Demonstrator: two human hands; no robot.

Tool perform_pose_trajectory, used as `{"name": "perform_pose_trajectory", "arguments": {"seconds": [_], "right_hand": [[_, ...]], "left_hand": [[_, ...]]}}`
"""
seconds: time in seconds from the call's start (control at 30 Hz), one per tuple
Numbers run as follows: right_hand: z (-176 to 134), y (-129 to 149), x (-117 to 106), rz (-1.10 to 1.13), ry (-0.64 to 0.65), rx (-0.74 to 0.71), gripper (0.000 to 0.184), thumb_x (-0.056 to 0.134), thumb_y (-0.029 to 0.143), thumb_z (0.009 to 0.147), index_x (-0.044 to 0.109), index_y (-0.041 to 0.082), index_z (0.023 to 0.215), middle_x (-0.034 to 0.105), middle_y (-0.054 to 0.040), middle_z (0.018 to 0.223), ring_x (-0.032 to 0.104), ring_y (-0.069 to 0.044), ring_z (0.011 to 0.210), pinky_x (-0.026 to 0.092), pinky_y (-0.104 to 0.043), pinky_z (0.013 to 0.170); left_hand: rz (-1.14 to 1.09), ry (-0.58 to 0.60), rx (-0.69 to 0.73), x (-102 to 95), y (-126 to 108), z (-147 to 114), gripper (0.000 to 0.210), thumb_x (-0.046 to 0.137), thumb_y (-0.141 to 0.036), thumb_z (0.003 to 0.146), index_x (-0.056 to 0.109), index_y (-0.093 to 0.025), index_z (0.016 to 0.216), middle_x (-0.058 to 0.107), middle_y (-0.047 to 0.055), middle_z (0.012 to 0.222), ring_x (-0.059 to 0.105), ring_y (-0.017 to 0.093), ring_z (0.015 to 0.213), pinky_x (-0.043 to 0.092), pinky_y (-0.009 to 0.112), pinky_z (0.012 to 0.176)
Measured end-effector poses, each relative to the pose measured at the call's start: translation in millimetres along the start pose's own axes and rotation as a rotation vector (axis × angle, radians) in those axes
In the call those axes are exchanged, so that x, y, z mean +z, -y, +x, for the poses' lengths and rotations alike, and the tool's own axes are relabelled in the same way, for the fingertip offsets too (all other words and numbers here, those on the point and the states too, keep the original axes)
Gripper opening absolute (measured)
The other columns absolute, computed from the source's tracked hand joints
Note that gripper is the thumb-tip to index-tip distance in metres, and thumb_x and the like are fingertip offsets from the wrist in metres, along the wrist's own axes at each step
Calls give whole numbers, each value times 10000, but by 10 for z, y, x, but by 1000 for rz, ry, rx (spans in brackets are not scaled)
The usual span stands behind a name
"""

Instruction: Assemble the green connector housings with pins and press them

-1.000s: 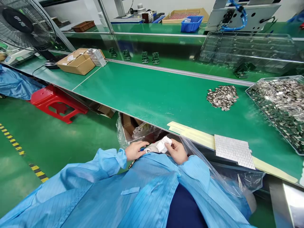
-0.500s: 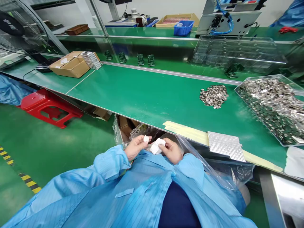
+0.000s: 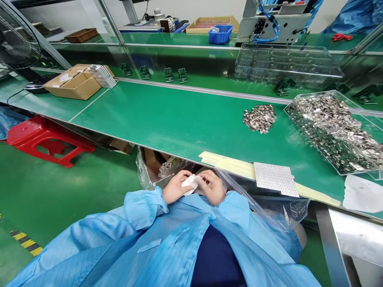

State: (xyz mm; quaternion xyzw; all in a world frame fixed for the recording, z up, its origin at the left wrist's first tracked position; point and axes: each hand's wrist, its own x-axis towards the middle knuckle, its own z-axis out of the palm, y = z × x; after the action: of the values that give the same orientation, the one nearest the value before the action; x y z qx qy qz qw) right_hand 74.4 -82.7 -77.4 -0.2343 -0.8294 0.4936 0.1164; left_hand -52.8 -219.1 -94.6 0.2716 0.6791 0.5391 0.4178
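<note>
Close to my body, just off the table's front edge, a crumpled white tissue [image 3: 191,183] is between my two hands. My left hand [image 3: 177,186] is closed on its left side, fingers bent over the top. On the tissue's right side, my right hand [image 3: 213,187] pinches it with thumb and fingertips. The hands nearly meet over it, and part of the tissue is hidden behind the fingers.
On the green table [image 3: 167,119] lie a pile of small metal parts [image 3: 259,118] and a clear tray [image 3: 332,131] full of them. A ribbed silver plate [image 3: 275,178] rests at the front edge. A cardboard box [image 3: 76,83] stands left, above a red stool [image 3: 49,139].
The hands have come together. The white piece apart in my left hand is no longer seen separately, and both hands now hold the tissue. The view has shifted a little to the right.
</note>
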Motion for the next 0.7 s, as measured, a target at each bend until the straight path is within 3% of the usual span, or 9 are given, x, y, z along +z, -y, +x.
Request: {"name": "perform_pose_trajectory", "arguments": {"seconds": [0.07,0.17,0.23,0.3,0.4,0.53,0.7], "right_hand": [[15,-47,5,-73,49,79,278,404,282,937,658,176,981,660,-84,913,604,-216,834,485,-314,725],[-3,-41,7,-159,232,145,195,468,217,883,658,180,867,659,-46,727,608,-209,703,449,-290,640],[-33,35,-4,-189,361,134,157,507,219,868,658,182,850,667,-42,724,623,-213,715,427,-280,632],[-63,149,-24,-212,451,112,174,493,249,898,655,187,913,685,-49,784,639,-223,776,412,-280,653],[-92,321,-49,-253,525,94,230,436,295,945,630,195,1015,701,-67,875,648,-243,858,404,-289,679],[-104,497,-40,-331,566,102,243,456,260,917,618,148,1060,694,-142,996,651,-290,905,412,-318,687],[-110,644,-45,-317,602,74,271,488,260,894,623,147,1100,706,-131,893,656,-300,849,399,-319,631]], "left_hand": [[71,-38,-7,-87,73,39,481,738,-347,707,575,-182,1128,674,24,855,622,178,757,487,290,694],[180,-48,-32,-250,155,71,295,683,-378,753,629,-170,954,653,26,809,604,196,786,480,305,728],[233,-7,-60,-366,185,43,284,677,-411,757,637,-168,898,652,28,815,598,203,818,479,304,755],[269,59,-106,-483,205,-37,316,672,-452,759,631,-178,912,656,23,826,599,193,803,483,286,735],[310,200,-216,-643,233,-227,378,641,-544,766,602,-193,903,638,0,716,581,157,609,465,259,575],[375,418,-349,-783,274,-430,536,542,-719,749,554,-198,875,554,-29,531,454,128,355,334,248,376],[490,599,-353,-839,238,-450,588,530,-782,699,529,-194,696,448,-33,485,353,105,361,276,244,381]]}}
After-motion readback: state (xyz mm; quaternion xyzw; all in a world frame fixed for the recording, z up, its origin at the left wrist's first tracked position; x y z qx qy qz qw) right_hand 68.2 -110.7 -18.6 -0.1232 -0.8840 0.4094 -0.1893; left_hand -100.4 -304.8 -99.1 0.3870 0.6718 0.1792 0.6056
